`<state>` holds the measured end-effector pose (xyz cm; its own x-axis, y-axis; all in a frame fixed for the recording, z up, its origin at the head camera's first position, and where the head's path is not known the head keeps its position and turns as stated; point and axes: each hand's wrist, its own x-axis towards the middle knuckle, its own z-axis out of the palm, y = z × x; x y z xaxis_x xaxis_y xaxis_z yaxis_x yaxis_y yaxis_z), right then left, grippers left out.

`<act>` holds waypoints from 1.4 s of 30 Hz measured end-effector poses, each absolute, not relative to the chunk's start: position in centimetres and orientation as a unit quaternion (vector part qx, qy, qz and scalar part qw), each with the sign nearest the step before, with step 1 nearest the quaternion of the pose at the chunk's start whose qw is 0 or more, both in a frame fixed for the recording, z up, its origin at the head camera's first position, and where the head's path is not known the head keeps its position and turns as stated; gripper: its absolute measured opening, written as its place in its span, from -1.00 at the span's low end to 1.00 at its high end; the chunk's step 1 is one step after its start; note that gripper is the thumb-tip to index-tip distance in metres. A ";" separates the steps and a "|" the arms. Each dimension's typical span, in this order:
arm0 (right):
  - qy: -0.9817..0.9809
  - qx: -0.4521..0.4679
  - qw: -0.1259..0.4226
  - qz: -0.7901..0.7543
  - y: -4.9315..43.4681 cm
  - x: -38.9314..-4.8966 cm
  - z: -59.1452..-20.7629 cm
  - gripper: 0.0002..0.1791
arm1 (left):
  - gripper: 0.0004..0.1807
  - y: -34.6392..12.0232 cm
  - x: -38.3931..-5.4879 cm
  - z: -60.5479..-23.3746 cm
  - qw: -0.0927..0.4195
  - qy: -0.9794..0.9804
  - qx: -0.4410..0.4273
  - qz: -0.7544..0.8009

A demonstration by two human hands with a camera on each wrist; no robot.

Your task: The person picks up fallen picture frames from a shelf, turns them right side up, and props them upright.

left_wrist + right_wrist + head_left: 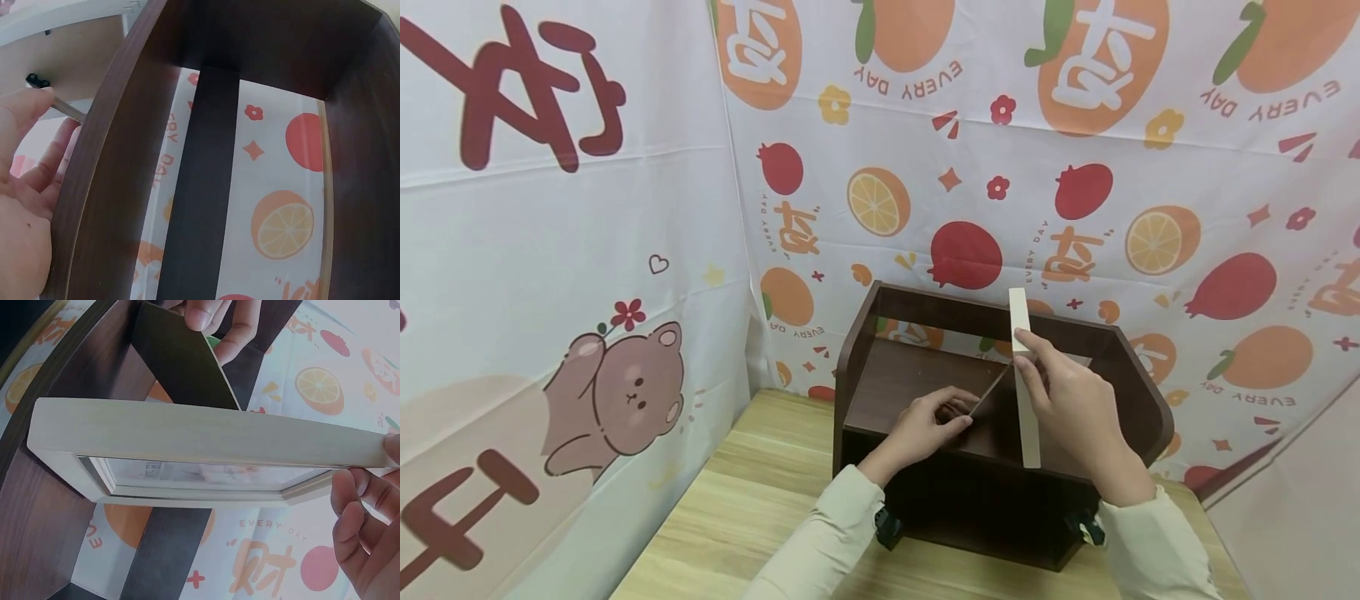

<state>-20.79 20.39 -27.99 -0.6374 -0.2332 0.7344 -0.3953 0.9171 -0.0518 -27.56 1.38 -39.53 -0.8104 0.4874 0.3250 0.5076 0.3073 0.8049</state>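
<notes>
A cream picture frame (1028, 417) stands upright, edge-on to me, on the top shelf of a dark brown desk shelf (887, 383). My right hand (1071, 400) grips the frame's upper edge between thumb and fingers. Its glazed front with a printed picture (206, 472) shows in the right wrist view. From the frame's back a dark support leg (187, 369) angles out. My left hand (925, 425) pinches the leg's free edge between thumb and fingers. In the left wrist view, that hand (25, 181) is partly hidden behind the shelf's wooden board.
The desk shelf rests on a light wood-grain table (722, 492), with a dark open compartment below its top. Behind hangs a fruit-print cloth (925, 167); at the left is another cloth with a bear (632, 392). Raised side panels (857, 350) flank the top shelf.
</notes>
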 end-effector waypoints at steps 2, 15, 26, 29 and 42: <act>-0.899 0.174 0.387 0.106 20.2 -20.8 -28.0 -0.60 | -0.72 1.4 -27.7 -39.6 -0.001 -0.800 -0.302 -0.519; -0.920 0.164 0.332 0.130 19.3 -20.9 -27.4 -0.58 | -0.75 1.5 -28.6 -39.5 -0.002 -0.765 -0.289 -0.576; -0.928 0.170 0.292 0.155 19.1 -21.4 -27.1 -0.53 | -0.75 1.5 -29.0 -38.9 -0.010 -0.770 -0.272 -0.577; -0.932 0.173 0.277 0.159 19.1 -21.6 -27.0 -0.51 | -0.76 1.5 -29.5 -38.8 -0.015 -0.767 -0.274 -0.580; -0.948 0.162 0.218 0.162 18.7 -22.2 -26.2 -0.46 | -0.75 1.3 -30.6 -38.3 -0.022 -0.768 -0.282 -0.574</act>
<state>-22.22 18.66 -26.22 -0.8518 -0.2371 0.4671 -0.3789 0.8946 -0.2369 -30.61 1.33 -38.31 -0.8397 0.4587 0.2906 0.4084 0.1809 0.8947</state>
